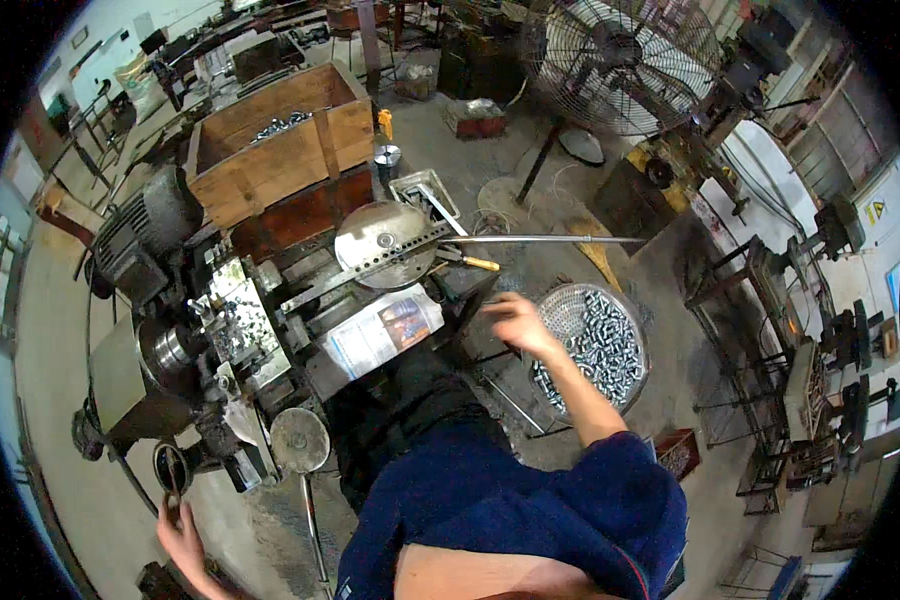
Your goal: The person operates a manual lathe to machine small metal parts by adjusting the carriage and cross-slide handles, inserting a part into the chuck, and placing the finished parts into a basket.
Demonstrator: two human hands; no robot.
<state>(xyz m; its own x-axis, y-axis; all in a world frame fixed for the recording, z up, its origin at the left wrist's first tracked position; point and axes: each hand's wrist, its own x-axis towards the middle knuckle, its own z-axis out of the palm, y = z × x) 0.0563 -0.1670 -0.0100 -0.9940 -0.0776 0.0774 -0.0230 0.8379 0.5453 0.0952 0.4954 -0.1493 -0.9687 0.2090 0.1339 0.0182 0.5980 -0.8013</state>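
At the lower left, my left hand (181,540) is at the small handwheel (172,468) of a lathe-like machine. Its fingers close about the lower end of the wheel's thin handle. My right hand (520,324) hovers just left of a round perforated metal basket (562,312), its fingers apart and pointing left. Motion blurs that hand slightly, and I see nothing between its fingers. Many short shiny metal cylinders (610,350) fill much of the basket. The machine's chuck (170,348) and its chip-strewn bed (248,325) are left of my body.
A wooden crate (280,160) holding metal parts stands behind the machine. A round metal plate (380,240), a long rod (540,239) and a printed paper (382,333) lie ahead. A big fan (617,50) stands at the back. A round pad on a post (300,440) is near my legs.
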